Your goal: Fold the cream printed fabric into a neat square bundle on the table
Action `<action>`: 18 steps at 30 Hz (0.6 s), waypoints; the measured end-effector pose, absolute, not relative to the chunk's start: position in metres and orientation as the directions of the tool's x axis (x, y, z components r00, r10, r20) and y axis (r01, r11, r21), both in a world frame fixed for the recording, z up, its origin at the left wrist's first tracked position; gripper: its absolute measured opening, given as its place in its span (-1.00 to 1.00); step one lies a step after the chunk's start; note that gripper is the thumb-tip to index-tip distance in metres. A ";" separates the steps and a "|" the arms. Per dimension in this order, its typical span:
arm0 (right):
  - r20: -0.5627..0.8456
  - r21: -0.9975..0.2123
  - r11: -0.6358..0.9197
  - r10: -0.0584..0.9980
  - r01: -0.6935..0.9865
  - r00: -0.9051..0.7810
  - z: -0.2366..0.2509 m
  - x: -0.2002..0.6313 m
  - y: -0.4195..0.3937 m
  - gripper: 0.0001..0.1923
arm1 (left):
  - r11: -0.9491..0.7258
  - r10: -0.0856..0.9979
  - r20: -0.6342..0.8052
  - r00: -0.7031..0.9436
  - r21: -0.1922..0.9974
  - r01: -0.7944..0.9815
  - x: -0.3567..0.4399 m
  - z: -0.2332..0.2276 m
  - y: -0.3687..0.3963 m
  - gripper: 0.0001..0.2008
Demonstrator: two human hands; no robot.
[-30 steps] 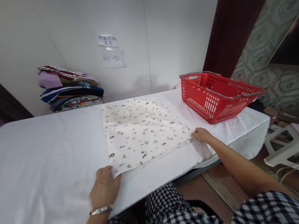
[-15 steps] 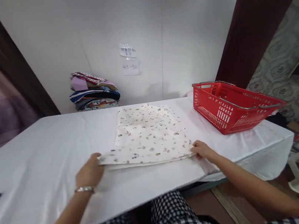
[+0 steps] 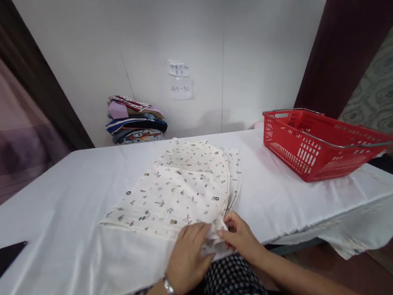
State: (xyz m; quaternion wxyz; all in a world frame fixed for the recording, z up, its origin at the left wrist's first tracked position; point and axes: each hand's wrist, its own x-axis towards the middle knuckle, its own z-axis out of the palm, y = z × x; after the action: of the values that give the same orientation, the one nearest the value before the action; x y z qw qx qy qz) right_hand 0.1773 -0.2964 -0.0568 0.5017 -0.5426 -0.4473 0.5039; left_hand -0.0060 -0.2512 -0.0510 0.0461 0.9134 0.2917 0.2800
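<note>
A white cloth with small printed motifs lies spread on the table, skewed, its layers slightly fanned at the right side. Its kind of garment or linen cannot be made out. My right hand pinches the cloth's near right corner close to the table's front edge. Beside it, my left hand, with a silver bracelet at the wrist, rests its outstretched fingers on the near edge of the cloth, thumb apart. The cloth's left corner lies free on the table.
A red plastic basket with metal handles stands at the table's right. Folded clothes are stacked at the back against the wall, below paper labels. A dark flat object lies at the left. The white-covered table ends just before my lap.
My left hand has let go of the cloth's left corner and moved right, beside my right hand. The right corner has come nearer to me, turning the cloth askew. The view has shifted slightly.
</note>
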 end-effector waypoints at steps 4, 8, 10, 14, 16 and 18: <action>-0.048 -0.999 -0.049 0.992 0.001 0.121 -0.046 0.167 -0.296 -0.71 | -0.780 0.623 0.525 0.580 0.362 0.510 0.032 -0.061 -0.266 -0.60; -0.083 -0.995 -0.083 0.997 -0.048 0.001 -0.048 0.167 -0.302 -0.70 | -0.745 0.667 0.439 0.602 0.421 0.518 0.027 -0.057 -0.254 -0.73; -0.089 -0.995 -0.092 0.991 -0.034 -0.098 -0.049 0.175 -0.304 -0.72 | -0.744 0.667 0.434 0.606 0.436 0.506 0.005 -0.048 -0.251 -0.66; -0.067 -0.993 -0.062 0.997 0.104 -0.047 -0.042 0.213 -0.290 -0.76 | -0.717 0.696 0.500 0.515 0.449 0.534 -0.073 -0.027 -0.248 -0.67; -0.033 -0.987 -0.039 0.999 0.156 0.040 -0.036 0.239 -0.269 -0.78 | -0.714 0.699 0.487 0.524 0.422 0.559 -0.113 -0.024 -0.250 -0.68; 0.026 -0.985 0.000 0.989 0.173 0.149 -0.032 0.265 -0.239 -0.80 | -0.678 0.730 0.465 0.502 0.398 0.618 -0.141 -0.030 -0.254 -0.70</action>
State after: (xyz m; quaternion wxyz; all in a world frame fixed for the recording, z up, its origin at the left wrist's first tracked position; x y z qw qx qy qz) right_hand 0.2650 -0.2393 -0.0318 0.4944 -0.5745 -0.5055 0.4124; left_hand -0.1412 -0.2543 -0.0296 0.0902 0.8618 0.3908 0.3105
